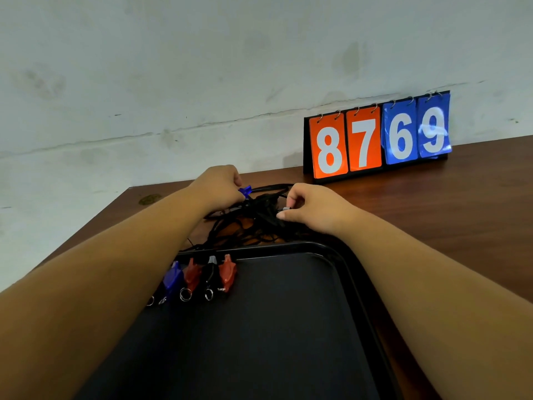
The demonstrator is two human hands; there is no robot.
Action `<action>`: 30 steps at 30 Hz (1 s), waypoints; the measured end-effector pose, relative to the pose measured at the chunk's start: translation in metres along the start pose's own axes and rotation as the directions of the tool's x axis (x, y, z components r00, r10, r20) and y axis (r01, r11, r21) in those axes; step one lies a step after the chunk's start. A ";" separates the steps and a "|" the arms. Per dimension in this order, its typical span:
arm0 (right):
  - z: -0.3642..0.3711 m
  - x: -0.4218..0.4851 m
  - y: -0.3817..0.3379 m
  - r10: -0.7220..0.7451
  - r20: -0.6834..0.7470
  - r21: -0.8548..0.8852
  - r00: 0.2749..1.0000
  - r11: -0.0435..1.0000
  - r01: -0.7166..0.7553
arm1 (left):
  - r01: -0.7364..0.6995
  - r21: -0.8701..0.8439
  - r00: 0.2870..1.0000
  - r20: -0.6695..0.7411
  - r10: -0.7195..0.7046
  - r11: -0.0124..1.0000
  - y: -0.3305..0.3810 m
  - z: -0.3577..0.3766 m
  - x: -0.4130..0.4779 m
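A tangle of black cords (253, 223) lies on the brown table just beyond a black tray (288, 327). My left hand (220, 184) is curled over the pile's left side and holds a small blue plastic piece (245, 191). My right hand (310, 207) pinches a small grey clip (285, 209) at the pile's right side. Along the tray's far rim sit several clips in a row: a blue one (173, 280), a red one (191, 274), a black one with a grey tip (210, 272) and another red one (227, 272), with metal rings at their near ends.
A flip scoreboard (377, 138) reading 8 7 6 9 stands at the back right of the table (461, 197) against a stained white wall. The table's left edge runs diagonally under my left forearm.
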State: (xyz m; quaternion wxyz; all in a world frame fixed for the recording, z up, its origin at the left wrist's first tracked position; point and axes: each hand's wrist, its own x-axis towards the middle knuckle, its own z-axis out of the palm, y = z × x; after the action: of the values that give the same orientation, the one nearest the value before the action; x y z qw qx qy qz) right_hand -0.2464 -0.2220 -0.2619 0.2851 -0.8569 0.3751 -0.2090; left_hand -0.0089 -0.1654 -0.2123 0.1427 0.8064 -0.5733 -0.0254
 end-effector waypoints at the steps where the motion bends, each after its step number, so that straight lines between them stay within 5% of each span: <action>1: -0.002 -0.001 0.001 0.003 -0.010 0.032 1.000 0.999 -0.003 | -0.003 -0.019 1.000 -0.005 0.003 1.000 0.000 -0.001 -0.002; 16: -0.018 -0.019 -0.008 0.123 -0.394 0.260 0.911 0.965 -0.017 | -0.060 -0.381 0.998 -0.001 0.064 0.923 0.011 -0.041 -0.059; 24: -0.019 -0.039 -0.032 0.069 -0.295 0.399 0.953 0.915 0.058 | -0.146 -0.476 0.986 0.002 0.166 0.867 0.020 -0.059 -0.114; 30: -0.009 -0.045 -0.056 0.096 -0.168 0.613 0.981 0.790 0.028 | -0.072 -0.681 0.993 0.024 0.119 0.729 0.010 -0.057 -0.140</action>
State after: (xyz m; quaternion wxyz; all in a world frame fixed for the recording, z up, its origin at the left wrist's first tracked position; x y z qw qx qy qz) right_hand -0.2507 -0.1593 -0.2255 0.5137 -0.6873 0.3283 -0.3948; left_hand -0.0545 -0.0262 -0.1725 0.4089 0.6671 -0.5696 -0.2516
